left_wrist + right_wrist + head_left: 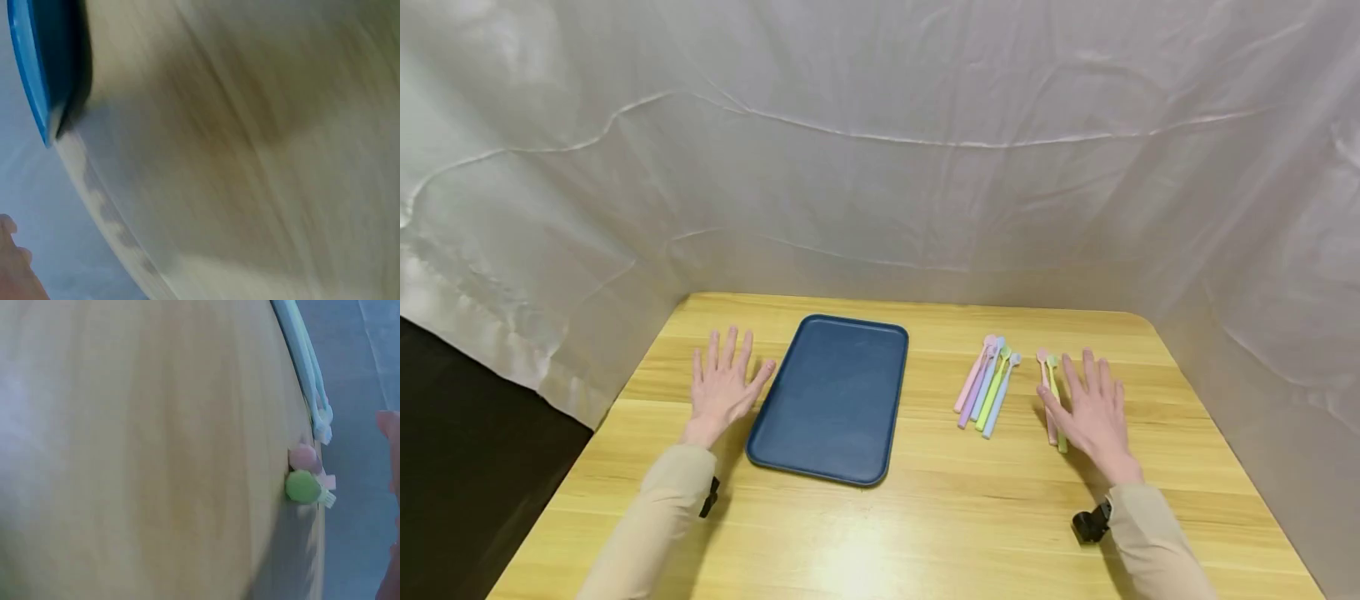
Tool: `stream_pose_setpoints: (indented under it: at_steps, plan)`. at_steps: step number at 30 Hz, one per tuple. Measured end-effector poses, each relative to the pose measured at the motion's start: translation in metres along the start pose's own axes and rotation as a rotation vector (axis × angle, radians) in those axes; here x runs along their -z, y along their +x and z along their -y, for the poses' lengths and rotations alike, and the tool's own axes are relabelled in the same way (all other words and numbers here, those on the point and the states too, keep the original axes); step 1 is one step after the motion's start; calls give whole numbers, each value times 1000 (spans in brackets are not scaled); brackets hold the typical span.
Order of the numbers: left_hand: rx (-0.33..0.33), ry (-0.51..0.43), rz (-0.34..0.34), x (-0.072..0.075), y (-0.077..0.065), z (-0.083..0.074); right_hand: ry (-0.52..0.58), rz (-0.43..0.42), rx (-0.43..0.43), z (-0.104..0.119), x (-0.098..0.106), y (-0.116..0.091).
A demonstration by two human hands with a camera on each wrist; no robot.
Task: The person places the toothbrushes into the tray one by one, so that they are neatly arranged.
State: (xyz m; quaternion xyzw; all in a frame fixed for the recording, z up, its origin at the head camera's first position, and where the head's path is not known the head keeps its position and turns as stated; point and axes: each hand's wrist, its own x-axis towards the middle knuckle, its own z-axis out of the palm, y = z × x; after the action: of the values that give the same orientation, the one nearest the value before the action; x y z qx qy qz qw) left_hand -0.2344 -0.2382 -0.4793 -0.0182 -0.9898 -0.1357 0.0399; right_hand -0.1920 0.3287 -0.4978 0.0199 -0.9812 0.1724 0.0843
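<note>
My left hand (722, 396), fingers spread, hovers left of a dark blue rectangular tray (831, 400) and holds nothing. In the left wrist view a bit of that hand (17, 269) shows at the lower left, below the tray's corner (53, 56). With fingers also spread, my right hand (1096, 414) overlaps a pair of toothbrushes, one pink (1046, 383) and one green (1054, 385). It grips neither. Left of it lie several pastel toothbrushes (992, 392) side by side, heads away from me. The right wrist view shows the pair's green handle end (302, 487) close up.
Both hands are over a light wood-grain table (925, 517). Pale grey cloth (910, 192) hangs behind it and along both sides. Dark floor or fabric (460, 467) shows at the lower left. Each wrist wears a small black camera (1092, 525).
</note>
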Motion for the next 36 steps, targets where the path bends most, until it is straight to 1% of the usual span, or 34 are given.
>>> stream_pose_setpoints:
  at_steps: [4,8,11,14,18,20,22,26,30,36]
  plan:
    - [3,-34,30,0,-5,-9,89,-6,3,-8,2,2]
    - [25,-126,80,0,-10,-19,208,-18,1,-17,2,4]
    - [39,-246,100,-1,-10,-24,318,-14,-26,-22,2,4]
    - [56,-404,106,-3,-9,-27,415,-9,-65,-25,4,3]
    - [91,-587,121,-6,-9,-27,485,-3,-100,-25,6,1]
    - [110,-644,131,-7,-11,-28,501,-1,-106,-24,7,0]
    - [124,-672,129,-9,-12,-27,515,-3,-108,-24,7,0]
    - [144,-684,104,-12,-14,-26,532,-14,-109,-25,6,-1]
    - [160,-698,73,-15,-14,-25,531,-31,-96,-26,3,-1]
    - [190,-761,51,-18,-15,-19,521,-36,-83,-24,2,-2]
